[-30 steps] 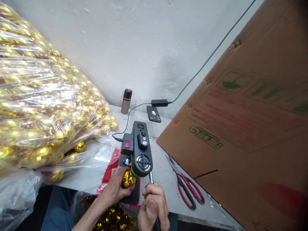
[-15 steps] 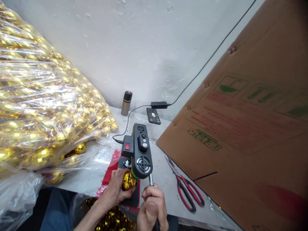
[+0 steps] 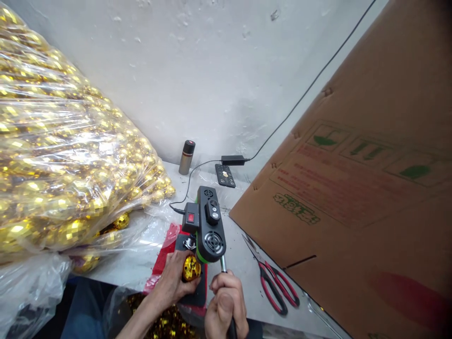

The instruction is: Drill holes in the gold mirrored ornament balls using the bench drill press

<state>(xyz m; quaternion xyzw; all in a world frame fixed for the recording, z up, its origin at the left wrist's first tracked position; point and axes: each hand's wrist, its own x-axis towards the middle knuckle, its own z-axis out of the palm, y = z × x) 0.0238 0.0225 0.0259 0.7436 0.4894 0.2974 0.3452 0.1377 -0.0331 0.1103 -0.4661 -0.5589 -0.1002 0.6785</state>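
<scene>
A small black bench machine [image 3: 211, 223], which looks like a mini drill press, stands on the table with a red rocker switch [image 3: 190, 217] on its side. My left hand [image 3: 173, 278] is closed around a gold mirrored ball [image 3: 191, 268], keeping it on the black base [image 3: 196, 297] beside the machine's head. My right hand [image 3: 226, 301] wraps the black grip of the metal lever [image 3: 223, 263] that sticks out of the machine. Whatever lies under the head is hidden from above.
A big clear bag of gold balls [image 3: 81, 165] fills the left. Red-handled scissors [image 3: 271, 280] lie by a large cardboard box [image 3: 335, 212] on the right. Behind the machine are a bottle [image 3: 187, 157], a phone [image 3: 225, 175] and a power adapter [image 3: 233, 160].
The view has shifted slightly, so the machine and both hands sit a little further right and lower. My grips on the ball and the lever look the same.
</scene>
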